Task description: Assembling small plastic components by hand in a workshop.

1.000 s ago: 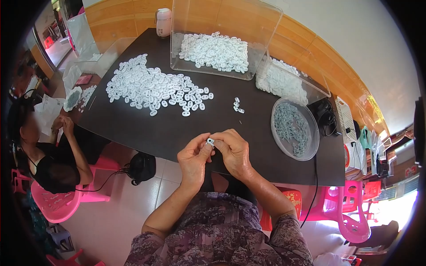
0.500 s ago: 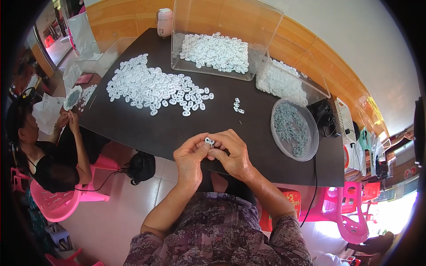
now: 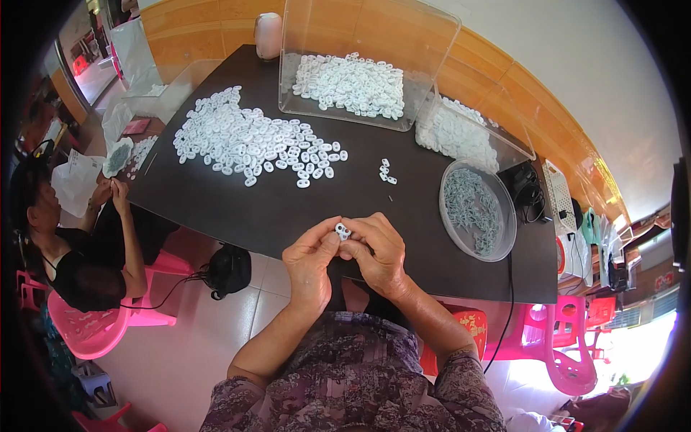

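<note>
1. Since the earlier frames both hands have stayed together at the near edge of the table; the small part has shifted only slightly between the fingertips, and the co-worker at the left has brought both hands up together beside the table's left end
2. One small white plastic ring-shaped part (image 3: 342,231) is in hand, just below the frame's centre
3. The left hand (image 3: 311,261) pinches the part from the left with thumb and forefinger closed on it
4. The right hand (image 3: 378,253) closes on the same part from the right, its fingers curled over; the part sits exposed at the top, between the two sets of fingertips, above the table's front edge
5. One dark rectangular table (image 3: 288,209) fills the middle of the frame
6. One large loose heap of white plastic parts (image 3: 248,140) lies on it at upper left of centre, too many to count
7. A small cluster of about four of the same white parts (image 3: 386,173) lies apart, just above the hands
8. Two clear plastic boxes stand at the top: one large box (image 3: 360,61) holding white parts, and a lower box (image 3: 468,133) to its right, also with white pieces
9. One round clear plastic bowl of grey-green small pieces (image 3: 473,209) sits at right of centre, well apart from the hands
10. One co-worker in a dark top (image 3: 68,248) sits on a pink plastic chair (image 3: 86,327) at the left edge
</note>
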A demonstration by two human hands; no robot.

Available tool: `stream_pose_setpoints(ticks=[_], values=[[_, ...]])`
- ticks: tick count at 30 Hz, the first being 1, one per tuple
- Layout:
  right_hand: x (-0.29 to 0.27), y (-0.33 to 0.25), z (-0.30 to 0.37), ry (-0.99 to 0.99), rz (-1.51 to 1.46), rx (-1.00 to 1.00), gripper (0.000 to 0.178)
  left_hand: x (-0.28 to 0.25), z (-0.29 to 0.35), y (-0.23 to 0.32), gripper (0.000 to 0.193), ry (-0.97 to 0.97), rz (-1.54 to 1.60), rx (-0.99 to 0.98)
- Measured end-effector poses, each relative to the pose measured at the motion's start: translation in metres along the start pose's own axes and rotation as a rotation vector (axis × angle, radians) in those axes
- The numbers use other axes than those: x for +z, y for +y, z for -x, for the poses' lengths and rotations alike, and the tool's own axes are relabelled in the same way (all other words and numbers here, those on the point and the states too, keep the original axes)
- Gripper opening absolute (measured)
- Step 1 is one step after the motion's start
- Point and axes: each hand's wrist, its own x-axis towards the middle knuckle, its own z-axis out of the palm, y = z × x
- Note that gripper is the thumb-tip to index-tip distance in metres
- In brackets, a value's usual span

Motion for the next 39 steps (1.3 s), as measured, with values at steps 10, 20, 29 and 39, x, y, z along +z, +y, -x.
stream_pose_setpoints(ticks=[10, 20, 29, 39], values=[[0.0, 0.0, 0.002, 0.005, 0.005, -0.013, 0.033, -0.008, -0.002, 0.003, 0.022, -0.091, -0.046, 0.021], [0.002, -0.006, 0.004, 0.05, -0.003, -0.069, 0.033, -0.009, 0.0, -0.001, 0.024, -0.105, -0.038, 0.107], [0.009, -0.003, 0.007, 0.084, -0.073, -0.045, 0.032, -0.008, 0.0, -0.008, 0.019, -0.088, -0.034, 0.188], [0.007, -0.012, 0.006, 0.063, -0.103, 0.046, 0.036, -0.003, 0.003, 0.005, 0.019, -0.102, -0.023, 0.154]])
